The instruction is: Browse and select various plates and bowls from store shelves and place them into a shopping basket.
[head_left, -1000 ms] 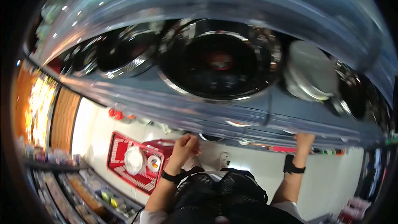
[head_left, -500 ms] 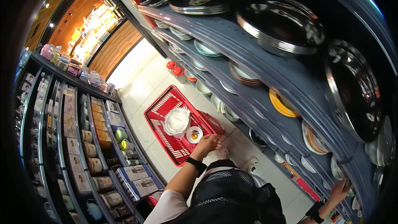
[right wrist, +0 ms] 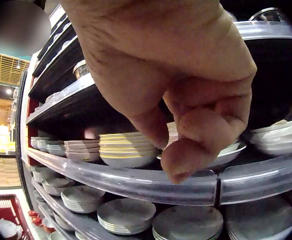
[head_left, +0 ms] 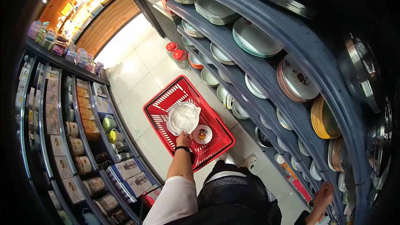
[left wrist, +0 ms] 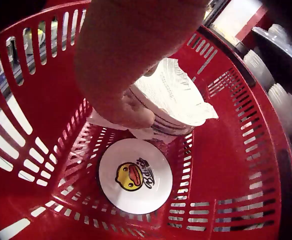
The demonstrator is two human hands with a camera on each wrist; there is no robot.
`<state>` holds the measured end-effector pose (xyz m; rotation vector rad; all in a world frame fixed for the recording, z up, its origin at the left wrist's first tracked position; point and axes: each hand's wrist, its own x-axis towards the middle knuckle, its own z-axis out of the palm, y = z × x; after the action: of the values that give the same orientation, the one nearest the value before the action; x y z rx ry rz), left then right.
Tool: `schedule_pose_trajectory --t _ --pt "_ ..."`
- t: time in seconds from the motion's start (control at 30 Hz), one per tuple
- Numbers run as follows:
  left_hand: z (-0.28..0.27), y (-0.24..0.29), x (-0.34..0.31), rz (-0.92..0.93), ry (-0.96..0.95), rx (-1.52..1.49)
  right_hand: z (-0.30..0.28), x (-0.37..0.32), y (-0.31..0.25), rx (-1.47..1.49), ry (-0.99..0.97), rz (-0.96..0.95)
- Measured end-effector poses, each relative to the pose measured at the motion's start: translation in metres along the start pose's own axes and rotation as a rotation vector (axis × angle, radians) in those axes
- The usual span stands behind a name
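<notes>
My left hand (head_left: 183,139) reaches into a red shopping basket (left wrist: 246,175) on the floor. In the left wrist view its thumb and fingers hold the near edge of a stack of round bowls (left wrist: 173,125) topped with crinkled white paper. Beside the stack, on the basket's bottom, lies a white dish (left wrist: 156,182) with a yellow duck face printed on it. My right hand (right wrist: 186,100) hangs in front of the dish shelves, its fingers loosely curled and holding nothing. Nearest behind it is a stack of yellow-rimmed bowls (right wrist: 128,150).
Grey shelves (head_left: 258,64) with stacked plates and bowls rise along the right. A rack of boxed mugs (head_left: 62,158) lines the left. Two red-lidded jars (head_left: 180,58) stand on the floor beyond the basket. Steel pans (head_left: 362,75) fill the top right shelf.
The view has swung from the top shelf's pans down to the basket. My left hand has moved down into the basket, to the bowls. The right hand has come away from the shelf edge.
</notes>
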<state>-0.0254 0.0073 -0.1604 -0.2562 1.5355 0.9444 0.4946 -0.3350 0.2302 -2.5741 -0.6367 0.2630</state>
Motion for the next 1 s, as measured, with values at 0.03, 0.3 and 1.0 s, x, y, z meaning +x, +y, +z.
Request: schedule_pose_trajectory --t 0.03,0.3,1.0 --pt "0.001 -0.001 0.007 -0.017 0.001 0.008 0.003 -0.005 -0.015 -0.017 0.004 0.009" --pt "0.011 -0.003 0.045 0.073 0.180 0.077 0.029 -0.019 -0.052 0.017 -0.085 0.004" --pt "-0.024 0.005 -0.146 0.576 -0.104 0.448 0.066 -0.013 -0.037 0.069 -0.183 -0.290"
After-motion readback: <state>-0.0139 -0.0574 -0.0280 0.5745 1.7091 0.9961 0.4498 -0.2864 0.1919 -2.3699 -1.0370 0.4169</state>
